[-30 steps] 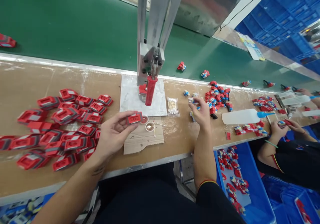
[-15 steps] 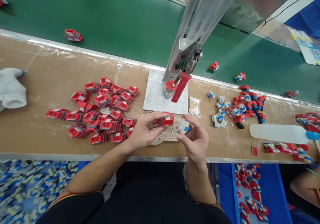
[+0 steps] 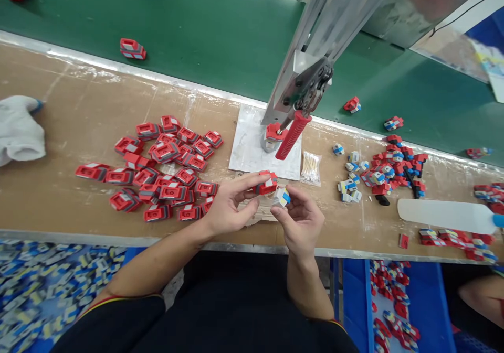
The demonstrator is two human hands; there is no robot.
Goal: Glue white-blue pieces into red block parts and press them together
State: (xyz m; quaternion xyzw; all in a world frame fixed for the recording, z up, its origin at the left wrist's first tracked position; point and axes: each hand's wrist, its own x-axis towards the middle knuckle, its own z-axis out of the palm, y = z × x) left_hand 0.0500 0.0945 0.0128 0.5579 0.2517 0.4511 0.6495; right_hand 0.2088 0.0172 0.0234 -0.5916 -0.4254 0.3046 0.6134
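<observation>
My left hand [image 3: 232, 203] pinches a red plastic toy part [image 3: 266, 183] with grey and white patches between thumb and fingers. Close to its right, my right hand [image 3: 301, 219] grips a small white, blue and yellow plastic part [image 3: 281, 197]. The two parts almost meet; whether they touch I cannot tell. Both are over a torn piece of cardboard [image 3: 268, 215] at the table's front. Behind them a press with a red handle [image 3: 293, 135] stands on a white plate [image 3: 246, 151], with another red part [image 3: 274, 132] under it.
Many red parts [image 3: 165, 151] lie piled on the left, near a white cloth [image 3: 21, 130]. On the right are a bag of cotton swabs [image 3: 311, 168], white-blue parts [image 3: 348, 186], red-blue pieces [image 3: 397, 167] and a bottle [image 3: 444, 215]. A green conveyor [image 3: 197, 38] runs behind; blue bins [image 3: 429, 300] sit below.
My right hand has brought the white-blue part left, nearer the red part. My left hand has turned the red part slightly. The view has shifted a little.
</observation>
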